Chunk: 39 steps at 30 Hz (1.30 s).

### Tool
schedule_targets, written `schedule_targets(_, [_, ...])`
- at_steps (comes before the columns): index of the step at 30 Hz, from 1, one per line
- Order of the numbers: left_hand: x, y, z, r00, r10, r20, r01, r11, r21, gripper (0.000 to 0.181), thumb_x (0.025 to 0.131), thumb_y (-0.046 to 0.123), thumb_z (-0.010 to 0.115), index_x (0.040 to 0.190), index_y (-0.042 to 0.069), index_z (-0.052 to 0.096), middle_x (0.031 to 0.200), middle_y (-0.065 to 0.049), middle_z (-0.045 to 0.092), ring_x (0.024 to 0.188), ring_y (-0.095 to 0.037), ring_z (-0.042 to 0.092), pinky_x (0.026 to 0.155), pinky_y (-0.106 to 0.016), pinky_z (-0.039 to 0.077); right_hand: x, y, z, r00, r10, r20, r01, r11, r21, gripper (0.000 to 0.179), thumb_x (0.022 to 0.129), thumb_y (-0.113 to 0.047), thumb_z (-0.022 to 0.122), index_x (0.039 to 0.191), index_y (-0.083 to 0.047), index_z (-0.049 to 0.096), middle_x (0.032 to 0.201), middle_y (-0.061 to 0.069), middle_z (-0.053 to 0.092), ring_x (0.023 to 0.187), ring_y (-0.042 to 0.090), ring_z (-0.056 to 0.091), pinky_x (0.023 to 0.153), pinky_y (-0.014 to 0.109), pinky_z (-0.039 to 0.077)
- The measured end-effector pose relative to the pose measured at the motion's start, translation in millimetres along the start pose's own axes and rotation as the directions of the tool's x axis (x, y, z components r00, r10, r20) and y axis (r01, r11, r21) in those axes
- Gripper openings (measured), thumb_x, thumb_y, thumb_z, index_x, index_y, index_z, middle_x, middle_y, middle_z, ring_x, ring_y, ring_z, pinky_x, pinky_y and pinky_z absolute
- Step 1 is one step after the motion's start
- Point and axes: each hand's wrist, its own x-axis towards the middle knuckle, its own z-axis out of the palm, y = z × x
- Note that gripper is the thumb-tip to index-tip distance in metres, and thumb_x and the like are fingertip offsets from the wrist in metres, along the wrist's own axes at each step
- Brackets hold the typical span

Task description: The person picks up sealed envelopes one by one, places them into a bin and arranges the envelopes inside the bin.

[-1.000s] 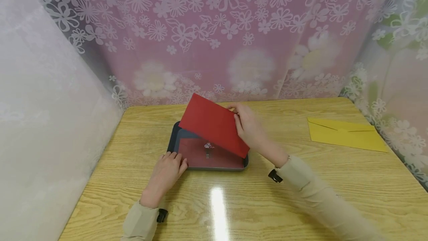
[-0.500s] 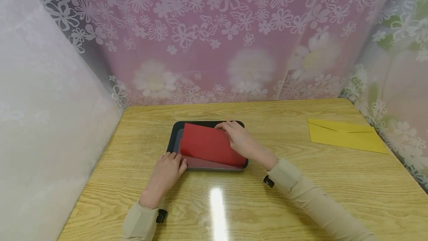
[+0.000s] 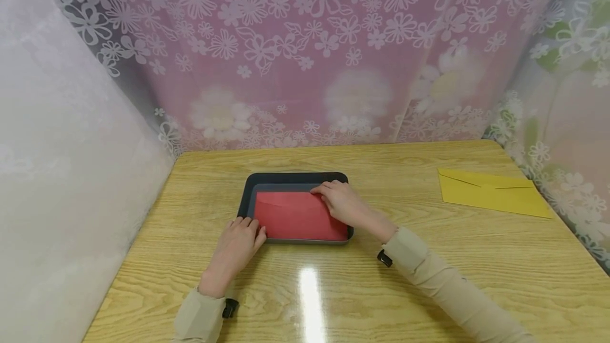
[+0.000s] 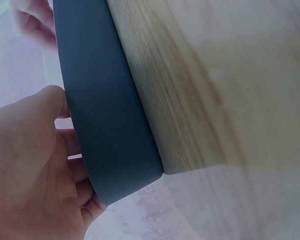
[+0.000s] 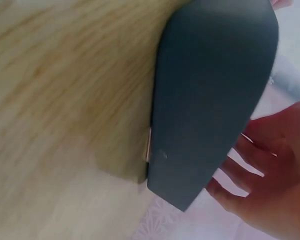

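Note:
In the head view a red envelope (image 3: 290,216) lies in a dark rectangular tray (image 3: 281,178), its near edge along the tray's front wall. My right hand (image 3: 340,202) holds the envelope near its far right corner, fingertips at the far edge. At the tray's front left corner, my left hand (image 3: 240,240) grips the rim. The left wrist view shows the left thumb (image 4: 55,97) against the rim of the tray's side wall (image 4: 105,100), the fingers passing behind it. In the right wrist view the right fingers (image 5: 250,155) reach over the tray wall (image 5: 210,85).
A yellow envelope (image 3: 493,192) lies at the right side of the wooden table (image 3: 381,300). A flowered curtain (image 3: 286,68) hangs behind the far edge, with pale sheets at both sides.
My right hand has lowered the red envelope from a raised tilt until it lies in the tray, covering the printed red piece beneath. The left hand has stayed on the tray's corner.

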Motion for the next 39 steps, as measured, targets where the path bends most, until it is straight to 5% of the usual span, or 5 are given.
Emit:
schedule_targets(7, [-0.4,0.2,-0.5,1.000,0.002,0.007,-0.002,1.000,0.005,0.038,0.100,0.019,0.062,0.067,0.014,0.043,0.063,0.001,0.038,0.061,-0.019,0.036,0.065,-0.032,0.032,-10.7,13,-19,0.995,-0.016,-0.103,0.022,0.998,0.051,0.023,0.100,-0.005,0.061,0.121,-0.008,0.070,0.118,0.010,0.071,0.101,0.029,0.067,0.087,0.045,0.053])
schedule_targets(13, [-0.9,0.3,-0.6,1.000,-0.009,0.017,0.009,1.000,0.002,0.037,0.100,0.019,0.063,0.068,0.015,0.044,0.063,0.001,0.038,0.061,-0.019,0.035,0.064,-0.032,0.032,-28.5,32,-45,0.954,0.033,-0.299,-0.025,0.999,0.032,0.016,0.098,-0.011,0.067,0.113,-0.010,0.073,0.108,0.008,0.073,0.098,0.030,0.067,0.083,0.048,0.053])
schedule_targets(21, [-0.4,0.7,-1.6,1.000,-0.003,0.009,0.003,1.000,0.008,0.038,0.100,0.020,0.063,0.067,0.015,0.044,0.063,0.001,0.038,0.060,-0.018,0.035,0.063,-0.031,0.032,-62.2,74,-67,0.917,0.124,-0.378,-0.146,0.989,-0.031,0.017,0.099,-0.011,0.066,0.114,-0.008,0.072,0.113,0.015,0.071,0.100,0.038,0.065,0.075,0.052,0.053])
schedule_targets(32, [-1.0,-0.2,-0.1,1.000,0.016,-0.019,-0.016,1.000,0.026,0.038,0.099,0.020,0.063,0.067,0.014,0.043,0.062,0.001,0.038,0.060,-0.019,0.036,0.063,-0.031,0.033,-134.1,134,-91,0.919,0.290,-0.266,-0.332,0.935,-0.128,0.029,0.101,-0.007,0.060,0.128,0.002,0.061,0.126,0.029,0.057,0.110,0.054,0.054,0.090,0.066,0.042])
schedule_targets(39, [-1.2,-0.3,0.1,1.000,0.018,-0.017,-0.018,0.999,0.026,0.038,0.099,0.020,0.063,0.066,0.015,0.044,0.062,0.000,0.039,0.060,-0.019,0.037,0.062,-0.032,0.033,-178.0,176,-93,0.900,0.424,-0.102,-0.436,0.877,-0.200,0.042,0.100,-0.005,0.059,0.137,0.012,0.051,0.137,0.041,0.044,0.118,0.064,0.044,0.092,0.071,0.039])
